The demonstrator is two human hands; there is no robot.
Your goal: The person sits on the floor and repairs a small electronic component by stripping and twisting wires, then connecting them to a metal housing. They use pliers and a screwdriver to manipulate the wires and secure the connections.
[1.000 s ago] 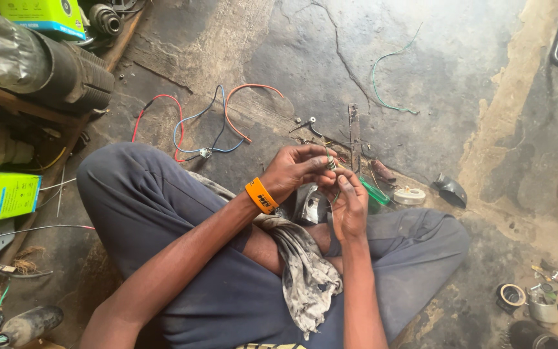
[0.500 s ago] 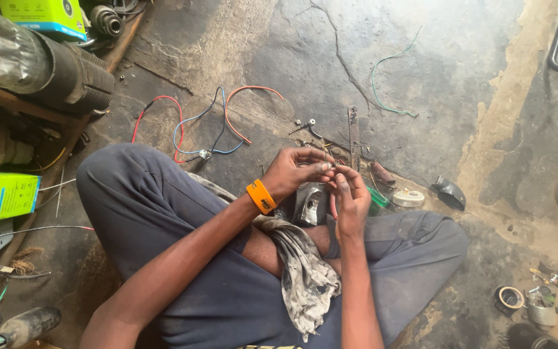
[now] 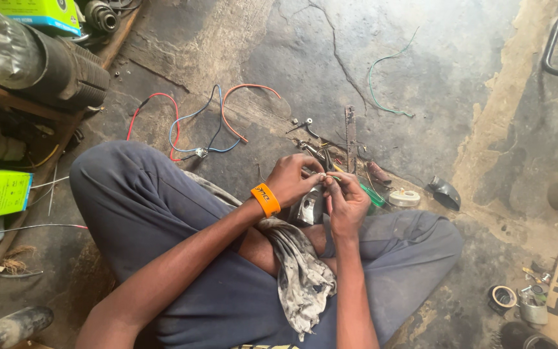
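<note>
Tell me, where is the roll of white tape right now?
In the head view, the roll of white tape lies flat on the floor just right of the person's right hand, between a green-handled tool and a dark curved piece.

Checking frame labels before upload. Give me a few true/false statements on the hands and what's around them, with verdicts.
1. Both hands meet over a metal part in the lap. True: left hand and right hand are fingertip to fingertip above the shiny metal part.
2. The orange wristband is on the right wrist. False: the orange wristband is on the left.
3. A stained rag lies on the lap. True: rag.
4. The roll of tape is in the right hand. False: the roll of tape lies on the floor.
</note>
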